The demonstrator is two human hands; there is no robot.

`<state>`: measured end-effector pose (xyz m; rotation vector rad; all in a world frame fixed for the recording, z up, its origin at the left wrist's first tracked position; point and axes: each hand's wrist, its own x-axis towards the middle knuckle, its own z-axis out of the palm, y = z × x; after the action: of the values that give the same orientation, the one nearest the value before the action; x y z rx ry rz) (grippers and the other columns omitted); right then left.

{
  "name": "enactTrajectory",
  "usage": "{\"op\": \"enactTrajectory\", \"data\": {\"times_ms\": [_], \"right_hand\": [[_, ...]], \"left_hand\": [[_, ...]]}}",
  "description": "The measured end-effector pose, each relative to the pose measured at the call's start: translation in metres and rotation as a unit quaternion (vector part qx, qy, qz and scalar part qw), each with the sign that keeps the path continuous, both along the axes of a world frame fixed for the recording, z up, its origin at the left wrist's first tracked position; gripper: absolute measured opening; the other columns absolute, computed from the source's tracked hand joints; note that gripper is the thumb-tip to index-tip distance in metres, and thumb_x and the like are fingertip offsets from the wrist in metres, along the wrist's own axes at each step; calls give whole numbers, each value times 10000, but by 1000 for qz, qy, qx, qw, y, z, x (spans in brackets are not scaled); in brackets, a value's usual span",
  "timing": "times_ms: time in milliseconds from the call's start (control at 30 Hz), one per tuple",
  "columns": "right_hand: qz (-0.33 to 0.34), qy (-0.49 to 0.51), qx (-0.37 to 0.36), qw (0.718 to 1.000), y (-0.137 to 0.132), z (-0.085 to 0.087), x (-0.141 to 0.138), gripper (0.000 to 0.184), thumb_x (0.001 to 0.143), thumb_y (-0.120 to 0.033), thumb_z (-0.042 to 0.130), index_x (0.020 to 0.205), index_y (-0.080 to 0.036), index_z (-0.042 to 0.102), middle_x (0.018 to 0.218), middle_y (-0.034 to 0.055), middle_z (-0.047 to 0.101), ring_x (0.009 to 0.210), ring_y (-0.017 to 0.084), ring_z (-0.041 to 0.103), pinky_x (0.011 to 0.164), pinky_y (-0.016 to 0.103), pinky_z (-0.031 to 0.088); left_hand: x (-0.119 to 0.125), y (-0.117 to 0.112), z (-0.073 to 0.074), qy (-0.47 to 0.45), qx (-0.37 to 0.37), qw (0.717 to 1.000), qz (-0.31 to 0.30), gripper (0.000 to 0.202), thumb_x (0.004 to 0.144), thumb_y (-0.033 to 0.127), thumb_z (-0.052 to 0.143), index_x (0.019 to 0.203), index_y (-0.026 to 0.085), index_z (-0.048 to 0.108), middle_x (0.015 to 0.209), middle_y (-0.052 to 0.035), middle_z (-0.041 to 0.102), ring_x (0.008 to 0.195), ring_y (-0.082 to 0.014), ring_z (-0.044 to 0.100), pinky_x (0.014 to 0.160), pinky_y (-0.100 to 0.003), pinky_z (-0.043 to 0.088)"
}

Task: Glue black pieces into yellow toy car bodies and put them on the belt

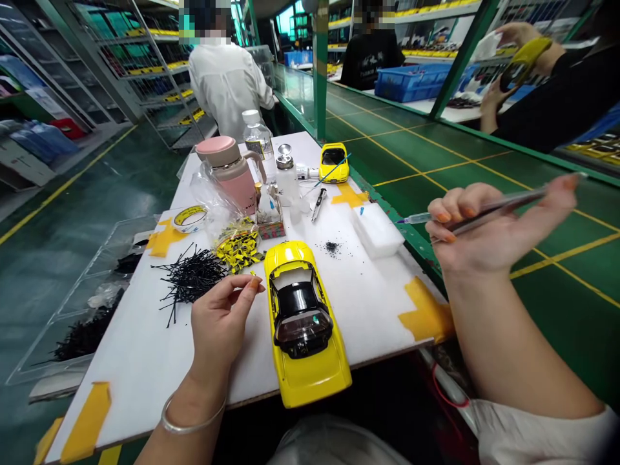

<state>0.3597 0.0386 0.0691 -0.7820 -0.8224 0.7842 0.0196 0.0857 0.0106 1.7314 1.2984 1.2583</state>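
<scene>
Just beside left hand (220,323), clear bag (213,197) of yellow-black tags (239,248)

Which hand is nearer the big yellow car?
Left. The left hand sits just left of the car, close to its corner. The right hand is raised off to the right over the green belt, holding tweezers.

Factory assembly floor: a green conveyor belt (436,161) runs beside your table (145,349), with metal racks (145,64), a blue bin (416,81) and co-workers (223,84) at neighbouring stations.
</scene>
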Motion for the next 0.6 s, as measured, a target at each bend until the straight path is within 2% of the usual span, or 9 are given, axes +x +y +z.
{"op": "enactTrajectory", "data": {"times_ms": [133,200,267,333,400,467,500,533,600], "right_hand": [[-32,-61,-73,995,34,-11,4,647,737,-821,624,534,-216,515,533,-12,378,524,120,471,361,230,159],[-44,-73,-85,993,46,-19,6,704,725,-881,594,526,-210,517,511,-2,407,530,140,545,348,233,100],[-41,-97,-84,991,48,-22,8,684,747,-859,624,625,-185,615,610,48,567,660,183,664,352,231,106],[-88,-123,-60,987,40,-22,12,582,758,-737,737,803,-158,708,847,116,708,806,229,727,355,221,107],[-227,-116,1,967,28,-19,18,409,798,-539,779,905,-146,739,1000,144,737,832,241,738,348,197,118],[-393,-76,88,912,14,-18,25,279,911,-370,601,858,-136,744,958,131,735,792,218,718,359,182,230],[-441,-63,119,888,7,-19,27,357,953,-312,464,802,-139,738,904,121,730,762,200,697,385,197,308],[-458,-60,134,877,1,-22,26,461,974,-266,339,747,-151,723,847,110,722,717,181,671,416,219,362],[-421,-87,116,896,-9,-30,17,545,992,-233,250,671,-178,687,735,87,702,585,153,606,428,249,379]], "left_hand": [[-1,0,0,-6,0,1000,5,115,863,305,711,854,206,770,787,-22,786,739,-175,753,724,-271,605],[-2,0,-1,-8,0,1000,7,117,858,306,716,852,202,770,785,-24,786,742,-176,751,732,-275,604],[-2,1,-2,-13,-1,1000,5,120,855,309,719,848,200,770,785,-24,785,750,-178,751,738,-277,605],[-2,1,-3,-19,-3,1000,3,121,857,309,718,844,200,769,782,-21,783,753,-175,750,738,-273,602],[-2,1,-4,-26,-4,1000,3,117,860,306,718,841,202,768,781,-13,781,747,-164,745,734,-260,593],[-2,2,-5,-34,-4,999,2,111,860,303,722,835,205,768,780,-6,779,740,-151,736,731,-245,582],[-2,2,-5,-39,-5,999,1,107,858,301,726,832,206,768,782,-4,779,742,-147,733,732,-239,578],[-2,2,-5,-44,-6,999,1,103,857,299,730,830,207,769,785,-2,779,748,-143,732,736,-233,576],[-2,2,-5,-58,-7,998,1,100,858,297,730,829,209,769,783,1,776,754,-138,729,739,-224,575]]}}
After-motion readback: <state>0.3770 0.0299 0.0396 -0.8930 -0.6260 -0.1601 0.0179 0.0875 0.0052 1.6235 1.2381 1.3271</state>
